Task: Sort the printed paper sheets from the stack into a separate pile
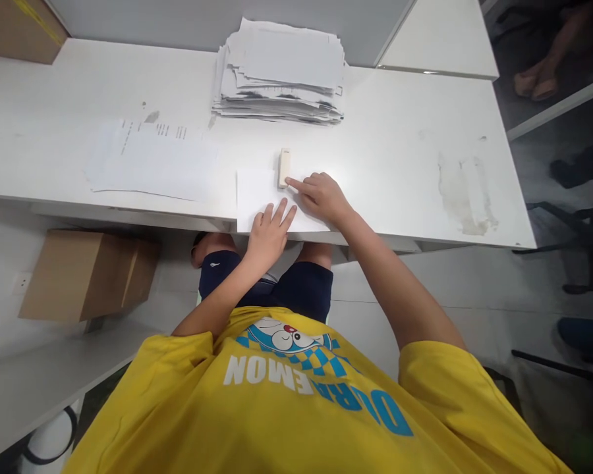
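Observation:
What looks like a small cream stapler stands on the desk, its near end over the top edge of a white sheet of paper. My right hand stretches out its index finger, and the tip touches the stapler's near end. The other right fingers are partly curled, and I see nothing held in them. Flat on the same sheet lies my left hand, fingers spread and empty, just below the stapler. The sheet's lower edge reaches the front edge of the desk.
A thick stack of papers rests at the back of the white desk. Printed sheets lie to the left. Cardboard boxes stand under the desk at left. Another person's feet show at upper right.

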`<state>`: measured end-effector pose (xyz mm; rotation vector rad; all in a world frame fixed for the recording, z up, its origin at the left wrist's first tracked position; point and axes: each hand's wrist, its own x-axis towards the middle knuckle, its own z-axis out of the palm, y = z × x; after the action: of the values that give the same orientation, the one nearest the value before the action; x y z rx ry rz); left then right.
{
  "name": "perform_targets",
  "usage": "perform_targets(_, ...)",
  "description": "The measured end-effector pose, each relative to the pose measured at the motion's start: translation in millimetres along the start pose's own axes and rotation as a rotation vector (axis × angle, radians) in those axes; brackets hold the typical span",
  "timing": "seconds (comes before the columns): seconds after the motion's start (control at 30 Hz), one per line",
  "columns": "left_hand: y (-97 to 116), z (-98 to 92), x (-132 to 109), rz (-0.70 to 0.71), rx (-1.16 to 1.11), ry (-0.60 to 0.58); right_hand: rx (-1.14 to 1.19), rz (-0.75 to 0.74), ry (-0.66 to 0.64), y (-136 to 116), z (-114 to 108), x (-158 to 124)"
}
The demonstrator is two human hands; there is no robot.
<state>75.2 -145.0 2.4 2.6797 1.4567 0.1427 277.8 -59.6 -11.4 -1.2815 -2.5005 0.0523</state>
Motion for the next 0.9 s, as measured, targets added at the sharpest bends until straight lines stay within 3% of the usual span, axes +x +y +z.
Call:
perform_targets(0.4,-5.2,1.5,-3.7,0.012,0.057,0.041,-0.074,0.09,-0.094,-35.3,-8.7,6.6)
perform_targets(0.7,-15.1,8.8,-4.7,-0.013,0.094,0.109,-0.1,0.214,-0.077,-56.3,-14.7,20.1)
perform_targets(0.8,-14.3,4.8,-10.0,-0.009,0.084,0.129,-0.022,0.257,-0.066,-59.4,-20.2,22.2)
perform_targets(0.9,-14.8,-7.3,-30.5,0.02,0.082,0.102,0.228,0.34,0.054,-46.7,-27.5,16.1)
